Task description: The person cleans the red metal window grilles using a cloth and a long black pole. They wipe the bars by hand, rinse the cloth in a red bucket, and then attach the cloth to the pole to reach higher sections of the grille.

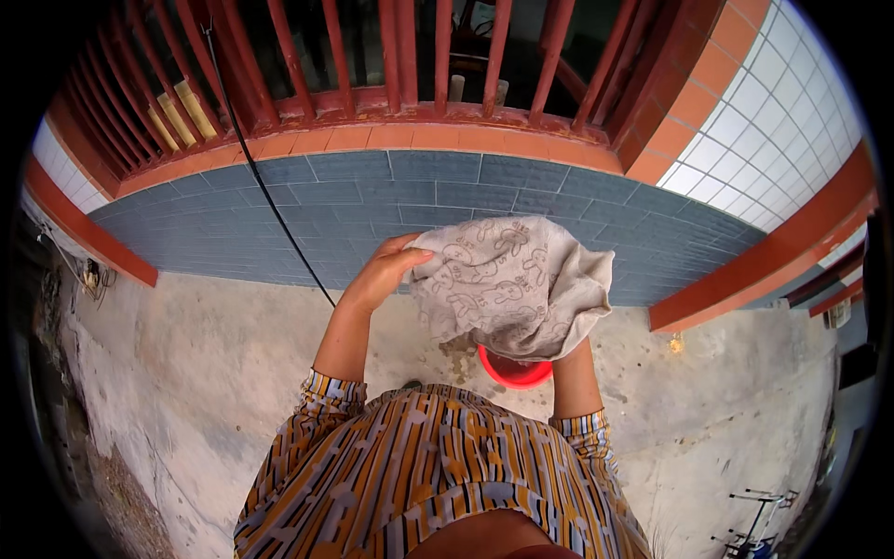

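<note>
A damp-looking beige cloth [503, 279] with printed rabbit figures and lettering is spread between my hands, in front of a tiled wall. My left hand [386, 269] pinches its left edge, thumb on top of the fabric. The forearm of my right hand [574, 356] goes up behind the cloth's right side; the fingers are hidden under its folds. Below the cloth, on the concrete floor, stands a red plastic basin [518, 377], partly covered from view and apparently holding water.
A thin black pole [269, 195] with a forked tip leans against the red window bars [387, 56]. Blue-grey tiles [335, 202] face the wall under the orange sill [447, 138]. Red pillars [768, 269] stand at both sides. A metal-framed object [758, 520] lies at lower right.
</note>
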